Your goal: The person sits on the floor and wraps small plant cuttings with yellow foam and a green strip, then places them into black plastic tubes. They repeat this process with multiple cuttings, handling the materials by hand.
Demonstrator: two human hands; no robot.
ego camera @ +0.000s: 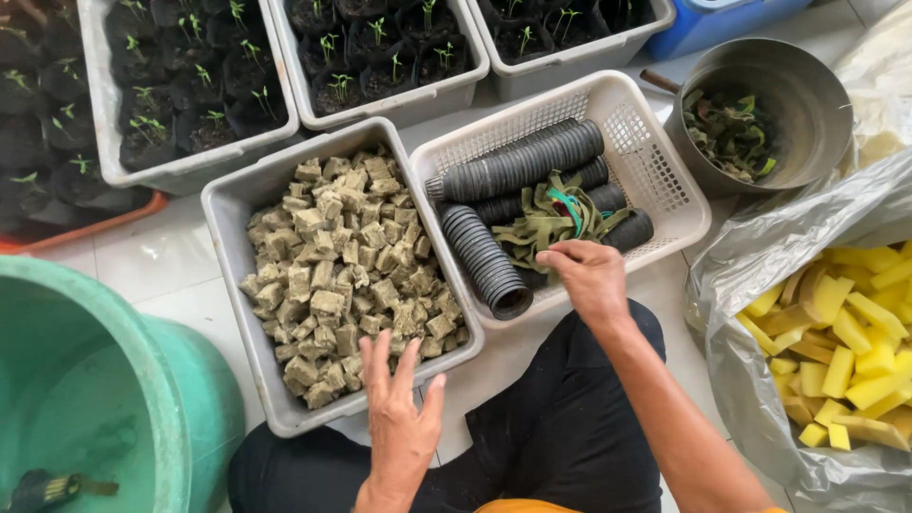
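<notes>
Overhead view of a seated person's two hands above trays on a tiled floor (161, 275). The left hand (399, 408) lies with fingers spread and empty over the near rim of a grey tray (220, 204) filled with brownish growing-medium cubes (347, 271); its fingertips touch the nearest cubes. The right hand (591, 275) reaches into a white perforated basket (665, 166), fingers curled down at the near edge of a bundle of green ties (551, 220); whether they pinch a tie cannot be told. Stacks of black ribbed pots (518, 163) lie on their sides around the ties, one stack (484, 261) just left of the right hand. The grey tray and the basket touch along one side. Behind them stand trays of seedlings in black pots (380, 47). A green bucket (104, 380) crowds the left, a metal pot of leaf scraps (779, 104) and a plastic bag of yellow foam strips (845, 342) the right. Bare floor shows only in narrow strips between containers and before the person's dark-trousered knees (560, 427).
</notes>
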